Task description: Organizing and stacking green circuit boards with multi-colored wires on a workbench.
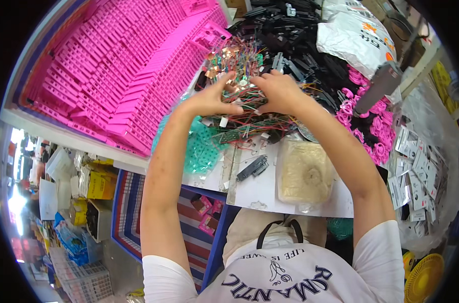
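Both hands are in a tangle of thin coloured wires (252, 98) with small parts attached, heaped on the white worktable. My left hand (214, 98) is at the heap's left side, thumb and fingers spread apart and touching the wires. Facing it, my right hand (280, 93) curls over the right side of the bundle, its fingertips partly hidden among the wires. Just beyond lie copper-coloured and green parts with more wires (232, 58). Below the left wrist is a clear bag of teal-green pieces (196, 146).
A large bin of pink plastic casings (128, 76) fills the far left. Black plastic parts (270, 30) pile up behind, with pink rings (376, 126) at right. Nearer me are a dark grey part (252, 168) and a wrapped cream-coloured block (305, 171). White cards (416, 171) lie far right.
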`<action>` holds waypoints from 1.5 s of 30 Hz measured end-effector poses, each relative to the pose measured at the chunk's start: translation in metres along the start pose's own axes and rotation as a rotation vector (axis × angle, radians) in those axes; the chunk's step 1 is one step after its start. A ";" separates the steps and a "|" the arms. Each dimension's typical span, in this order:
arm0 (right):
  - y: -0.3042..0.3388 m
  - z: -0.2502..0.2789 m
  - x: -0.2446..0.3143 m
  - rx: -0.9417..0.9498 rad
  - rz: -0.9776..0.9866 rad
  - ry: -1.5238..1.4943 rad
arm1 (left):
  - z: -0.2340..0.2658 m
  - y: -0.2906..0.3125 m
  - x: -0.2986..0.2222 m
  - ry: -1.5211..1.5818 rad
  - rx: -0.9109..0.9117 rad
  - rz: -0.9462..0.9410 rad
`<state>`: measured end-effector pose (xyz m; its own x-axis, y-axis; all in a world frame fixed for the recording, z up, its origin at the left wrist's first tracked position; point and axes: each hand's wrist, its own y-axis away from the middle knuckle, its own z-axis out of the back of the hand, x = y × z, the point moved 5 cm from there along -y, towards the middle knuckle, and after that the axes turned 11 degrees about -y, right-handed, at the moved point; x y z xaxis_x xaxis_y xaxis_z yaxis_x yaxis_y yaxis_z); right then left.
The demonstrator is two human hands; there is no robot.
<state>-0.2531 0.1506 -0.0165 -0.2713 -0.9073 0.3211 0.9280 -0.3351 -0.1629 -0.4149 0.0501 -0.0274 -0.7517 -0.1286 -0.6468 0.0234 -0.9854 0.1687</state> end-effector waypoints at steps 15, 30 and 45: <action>0.009 -0.004 -0.004 -0.036 0.155 -0.227 | -0.057 0.049 0.086 0.353 -0.434 -0.133; 0.027 -0.010 0.004 -0.065 0.116 -0.034 | -0.080 0.065 0.061 0.145 -0.799 -0.125; 0.002 0.001 -0.009 0.171 0.165 -0.265 | -0.072 0.043 0.080 0.565 -0.523 -0.073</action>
<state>-0.2482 0.1580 -0.0184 -0.0591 -0.8408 0.5380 0.9892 -0.1219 -0.0819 -0.4272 -0.0110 -0.1253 -0.3164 0.0393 -0.9478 0.4010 -0.8999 -0.1712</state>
